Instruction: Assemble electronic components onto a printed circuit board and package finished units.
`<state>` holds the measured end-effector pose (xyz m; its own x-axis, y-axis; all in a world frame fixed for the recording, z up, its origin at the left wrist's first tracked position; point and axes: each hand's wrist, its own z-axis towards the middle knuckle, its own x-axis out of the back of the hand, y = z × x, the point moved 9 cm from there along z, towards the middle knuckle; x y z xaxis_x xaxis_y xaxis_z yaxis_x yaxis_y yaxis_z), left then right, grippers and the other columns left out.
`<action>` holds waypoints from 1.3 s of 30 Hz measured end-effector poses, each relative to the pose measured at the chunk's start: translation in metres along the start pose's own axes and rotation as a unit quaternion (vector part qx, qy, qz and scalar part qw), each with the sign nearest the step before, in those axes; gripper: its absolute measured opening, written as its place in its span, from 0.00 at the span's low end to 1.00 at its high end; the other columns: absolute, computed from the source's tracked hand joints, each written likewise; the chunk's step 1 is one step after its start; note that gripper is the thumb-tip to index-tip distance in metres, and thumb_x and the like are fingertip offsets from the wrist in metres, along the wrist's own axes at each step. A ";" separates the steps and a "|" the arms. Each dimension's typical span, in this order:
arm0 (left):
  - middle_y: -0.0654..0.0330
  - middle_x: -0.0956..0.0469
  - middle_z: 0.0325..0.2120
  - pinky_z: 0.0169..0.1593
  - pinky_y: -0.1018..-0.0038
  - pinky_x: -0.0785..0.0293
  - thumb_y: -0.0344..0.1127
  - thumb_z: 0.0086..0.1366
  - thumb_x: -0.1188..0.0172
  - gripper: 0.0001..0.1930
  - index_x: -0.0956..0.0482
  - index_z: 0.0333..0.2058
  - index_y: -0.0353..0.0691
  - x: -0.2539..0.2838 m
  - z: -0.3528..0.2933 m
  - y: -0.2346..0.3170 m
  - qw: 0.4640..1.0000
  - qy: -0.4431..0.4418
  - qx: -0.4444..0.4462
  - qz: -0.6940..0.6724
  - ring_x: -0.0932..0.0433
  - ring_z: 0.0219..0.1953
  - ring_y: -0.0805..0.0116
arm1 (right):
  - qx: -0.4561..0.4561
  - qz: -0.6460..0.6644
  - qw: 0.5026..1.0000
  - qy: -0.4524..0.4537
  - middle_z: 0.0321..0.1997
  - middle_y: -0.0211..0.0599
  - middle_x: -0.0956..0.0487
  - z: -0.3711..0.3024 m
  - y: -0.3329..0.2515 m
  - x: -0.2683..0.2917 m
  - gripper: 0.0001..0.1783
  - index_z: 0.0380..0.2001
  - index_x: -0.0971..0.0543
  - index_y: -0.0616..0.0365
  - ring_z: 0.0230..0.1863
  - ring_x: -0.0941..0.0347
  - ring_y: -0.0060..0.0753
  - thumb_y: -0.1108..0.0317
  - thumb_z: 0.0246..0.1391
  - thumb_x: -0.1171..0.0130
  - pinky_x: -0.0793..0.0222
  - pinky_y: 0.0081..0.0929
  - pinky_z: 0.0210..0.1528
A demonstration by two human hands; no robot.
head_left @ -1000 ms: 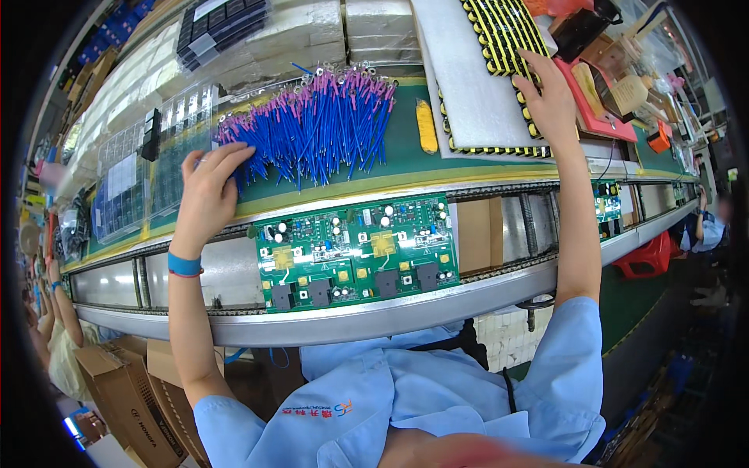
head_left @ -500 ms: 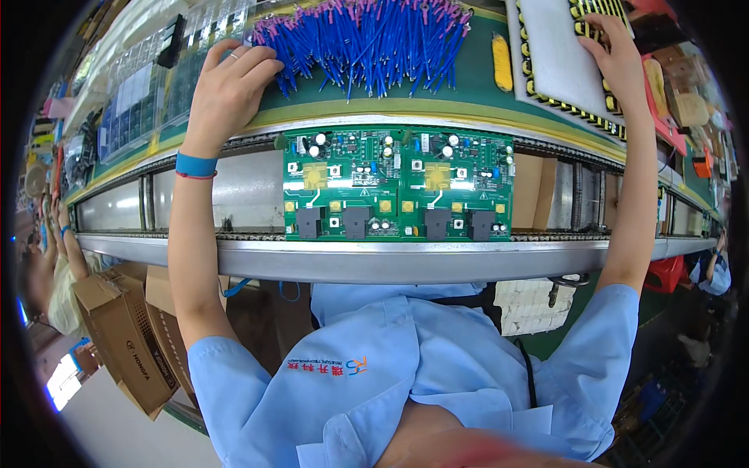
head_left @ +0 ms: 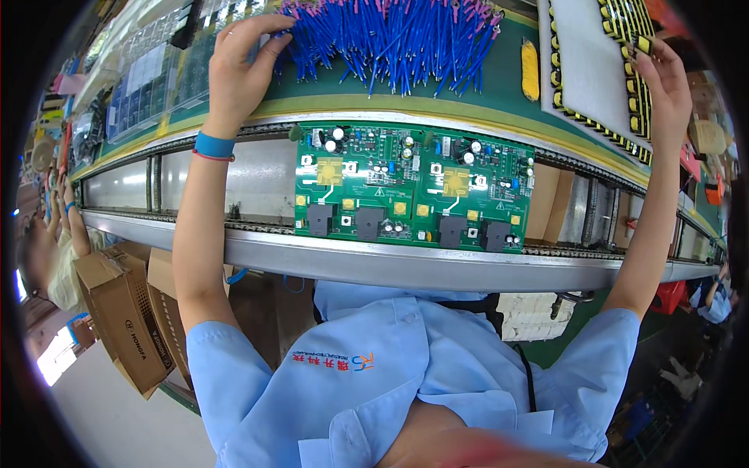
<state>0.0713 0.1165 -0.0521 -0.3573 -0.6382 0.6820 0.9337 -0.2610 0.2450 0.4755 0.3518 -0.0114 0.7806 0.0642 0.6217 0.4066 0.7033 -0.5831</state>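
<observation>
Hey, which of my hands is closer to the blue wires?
Left. Your left hand is at the left edge of the blue wires; your right hand is well to their right, by the white sheet.

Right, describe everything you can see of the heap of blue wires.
The heap of blue wires spreads across the green bench top, its thin, plastic-looking strands lying roughly side by side. Pinkish-purple sleeves cover their far ends, partly cut off by the picture's top edge. The left hand touches its left end.
</observation>
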 end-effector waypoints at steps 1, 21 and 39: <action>0.67 0.19 0.37 0.49 0.74 0.34 0.28 0.55 0.38 0.09 0.19 0.36 0.46 0.001 0.000 -0.003 1.000 0.002 0.017 -0.001 0.23 0.39 0.67 | -0.062 0.140 0.988 -0.033 0.49 0.40 0.24 -0.008 -0.013 -0.013 0.19 0.53 0.32 0.65 0.48 0.26 0.29 0.68 0.61 0.50 0.29 0.19 0.46; 0.58 0.22 0.35 0.43 0.77 0.29 0.27 0.62 0.44 0.07 0.24 0.40 0.35 -0.002 0.026 -0.001 0.969 0.035 0.114 -0.218 0.24 0.39 0.68 | 0.057 -0.124 0.954 -0.266 0.38 0.34 0.26 -0.114 -0.141 -0.113 0.17 0.39 0.24 0.57 0.37 0.27 0.41 0.71 0.43 0.36 0.29 0.31 0.35; 0.65 0.38 0.24 0.45 0.67 0.45 0.31 0.52 0.44 0.04 0.30 0.23 0.47 -0.055 0.036 0.177 0.922 -0.291 -0.252 0.047 0.35 0.32 0.70 | -0.141 0.102 0.958 -0.230 0.38 0.28 0.23 -0.102 -0.113 -0.096 0.14 0.40 0.21 0.57 0.36 0.29 0.17 0.69 0.48 0.36 0.35 0.14 0.33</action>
<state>0.2569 0.1316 -0.0216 -0.0665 -0.2178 0.9737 0.7785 -0.6217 -0.0859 0.4028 0.1945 -0.0589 0.5918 0.5307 0.6067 0.4304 0.4284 -0.7945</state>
